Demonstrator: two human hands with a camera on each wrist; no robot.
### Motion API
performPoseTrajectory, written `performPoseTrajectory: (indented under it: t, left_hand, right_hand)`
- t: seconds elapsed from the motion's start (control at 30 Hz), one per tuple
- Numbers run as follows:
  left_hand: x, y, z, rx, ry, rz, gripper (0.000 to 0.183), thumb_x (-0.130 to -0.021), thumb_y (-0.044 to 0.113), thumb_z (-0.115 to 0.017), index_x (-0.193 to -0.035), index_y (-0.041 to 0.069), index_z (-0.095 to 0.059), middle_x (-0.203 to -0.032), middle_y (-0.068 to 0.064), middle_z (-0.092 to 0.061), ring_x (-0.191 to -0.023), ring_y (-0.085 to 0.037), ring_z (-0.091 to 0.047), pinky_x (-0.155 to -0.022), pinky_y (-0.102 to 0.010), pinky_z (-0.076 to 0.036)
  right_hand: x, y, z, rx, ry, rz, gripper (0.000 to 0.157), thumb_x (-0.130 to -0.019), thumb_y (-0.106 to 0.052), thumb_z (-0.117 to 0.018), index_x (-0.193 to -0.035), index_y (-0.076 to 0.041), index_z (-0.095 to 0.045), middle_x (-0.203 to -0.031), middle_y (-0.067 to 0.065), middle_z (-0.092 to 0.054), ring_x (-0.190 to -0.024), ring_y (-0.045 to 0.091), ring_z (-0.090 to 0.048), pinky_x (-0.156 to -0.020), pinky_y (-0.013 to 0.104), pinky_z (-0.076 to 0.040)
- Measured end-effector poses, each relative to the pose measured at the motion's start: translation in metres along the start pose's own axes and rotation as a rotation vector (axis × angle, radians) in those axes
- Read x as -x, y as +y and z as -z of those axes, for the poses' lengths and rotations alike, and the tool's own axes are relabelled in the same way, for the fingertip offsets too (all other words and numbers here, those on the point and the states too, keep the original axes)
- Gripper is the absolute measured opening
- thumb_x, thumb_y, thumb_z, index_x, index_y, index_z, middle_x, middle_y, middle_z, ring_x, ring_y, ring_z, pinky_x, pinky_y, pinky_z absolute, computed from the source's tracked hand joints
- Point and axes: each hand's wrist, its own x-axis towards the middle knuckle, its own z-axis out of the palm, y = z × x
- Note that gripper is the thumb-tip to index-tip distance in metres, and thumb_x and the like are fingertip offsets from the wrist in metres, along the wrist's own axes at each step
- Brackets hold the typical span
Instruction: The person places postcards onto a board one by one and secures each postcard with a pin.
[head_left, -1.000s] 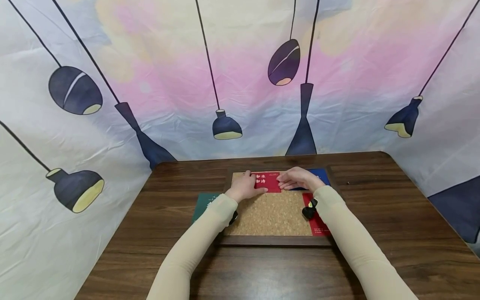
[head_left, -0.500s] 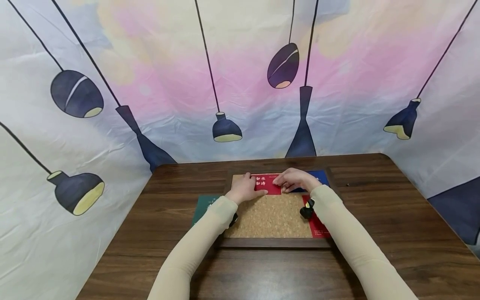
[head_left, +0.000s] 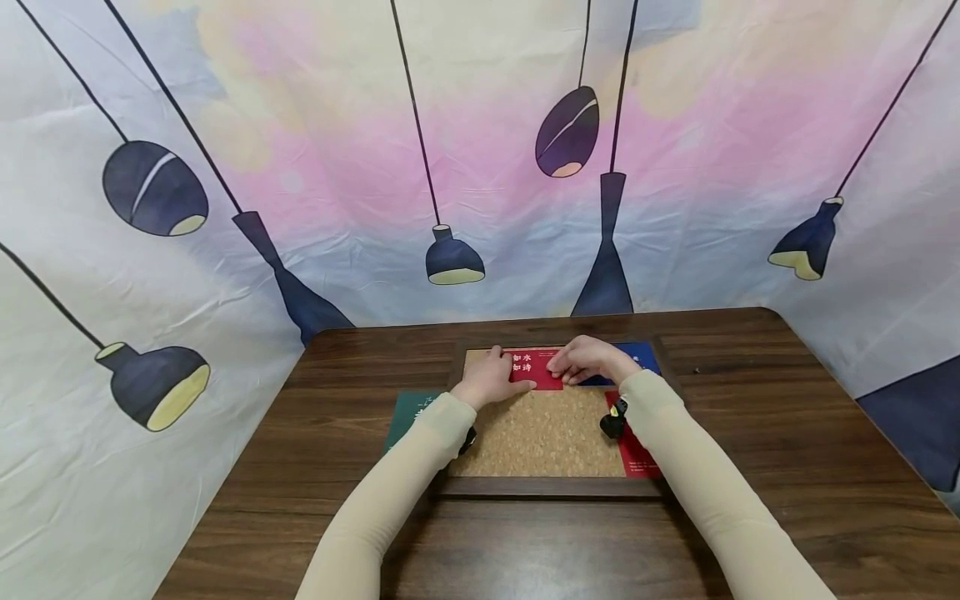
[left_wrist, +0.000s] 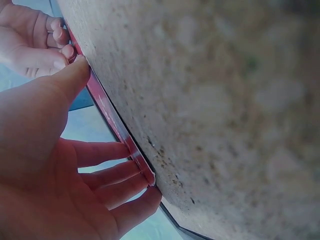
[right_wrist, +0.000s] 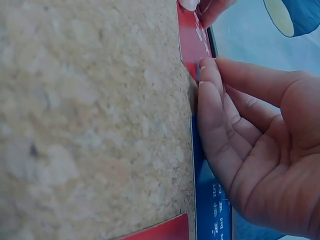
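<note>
A red card [head_left: 534, 379] with white characters lies along the far edge of a cork board [head_left: 547, 437]. My left hand [head_left: 491, 379] rests over its left part with the fingers fairly straight. In the left wrist view, that hand's thumb [left_wrist: 75, 72] reaches the card's near edge and its other fingers lie across the far end. My right hand [head_left: 588, 358] has its fingertips gathered, pinching the right end of the red card. Below that hand is a blue card [right_wrist: 202, 185] in the right wrist view.
The board's dark frame [head_left: 555, 487] rests on a brown wooden table [head_left: 765, 400]. Another red card [head_left: 636, 454] lies at the board's right side, under my right forearm. A green card [head_left: 411, 408] is at the left. A cloth with printed lamps [head_left: 337, 167] hangs behind.
My right hand's fingers have moved slightly left over the red card's right end and bent more. My left hand has kept its place. The head view has tilted up slightly.
</note>
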Motion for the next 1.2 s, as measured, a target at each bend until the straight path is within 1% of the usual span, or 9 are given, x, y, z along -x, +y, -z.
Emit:
performPoseTrajectory:
  t: [0.3, 0.63, 0.77, 1.0, 1.07, 1.2]
  left_hand:
    - [0.001, 0.000, 0.002, 0.004, 0.005, -0.004, 0.074, -0.091, 0.059, -0.066, -0.131, -0.003, -0.060, -0.127, -0.017, -0.057, -0.098, -0.024, -0.063, -0.087, -0.040, -0.055]
    - [0.002, 0.000, 0.001, 0.007, 0.006, -0.002, 0.075, -0.091, 0.059, -0.066, -0.133, -0.003, -0.059, -0.127, -0.017, -0.057, -0.099, -0.025, -0.063, -0.087, -0.041, -0.056]
    - [0.002, 0.000, -0.001, 0.016, 0.008, -0.003, 0.073, -0.091, 0.058, -0.066, -0.132, -0.003, -0.059, -0.127, -0.017, -0.057, -0.098, -0.024, -0.062, -0.086, -0.040, -0.056]
    - [0.003, 0.001, 0.001, 0.015, 0.015, -0.001, 0.074, -0.091, 0.058, -0.067, -0.132, -0.003, -0.059, -0.127, -0.017, -0.057, -0.097, -0.024, -0.062, -0.086, -0.040, -0.056]
    - [0.003, 0.001, 0.002, 0.014, 0.017, -0.002, 0.074, -0.091, 0.057, -0.067, -0.132, -0.003, -0.059, -0.127, -0.017, -0.057, -0.098, -0.024, -0.062, -0.087, -0.041, -0.056]
    - [0.003, 0.000, 0.001, 0.020, 0.014, -0.016, 0.074, -0.091, 0.057, -0.068, -0.132, -0.004, -0.059, -0.128, -0.018, -0.057, -0.099, -0.025, -0.062, -0.088, -0.041, -0.056]
  right_hand:
    - [0.000, -0.002, 0.000, 0.024, 0.004, 0.001, 0.023, -0.099, -0.008, -0.062, -0.115, 0.006, -0.071, -0.084, 0.006, -0.071, -0.067, 0.012, -0.064, -0.066, 0.026, -0.056]
    - [-0.004, 0.001, 0.000, 0.016, 0.000, -0.023, 0.022, -0.098, -0.010, -0.065, -0.112, 0.006, -0.071, -0.079, 0.007, -0.068, -0.067, 0.012, -0.064, -0.067, 0.026, -0.056]
    - [-0.004, 0.003, 0.002, 0.023, -0.011, -0.027, 0.022, -0.099, -0.011, -0.065, -0.112, 0.006, -0.071, -0.080, 0.007, -0.069, -0.068, 0.012, -0.065, -0.069, 0.026, -0.057]
    - [-0.003, 0.004, 0.004, 0.027, -0.015, -0.021, 0.023, -0.099, -0.009, -0.064, -0.114, 0.006, -0.070, -0.084, 0.008, -0.070, -0.072, 0.013, -0.067, -0.072, 0.028, -0.058]
    - [-0.003, 0.005, 0.005, 0.025, -0.020, -0.013, 0.023, -0.099, -0.010, -0.063, -0.114, 0.007, -0.070, -0.084, 0.008, -0.070, -0.072, 0.013, -0.067, -0.072, 0.028, -0.058]
    - [0.000, 0.010, 0.005, -0.001, -0.009, -0.023, 0.023, -0.100, -0.008, -0.062, -0.115, 0.007, -0.070, -0.083, 0.009, -0.071, -0.069, 0.013, -0.067, -0.070, 0.027, -0.058]
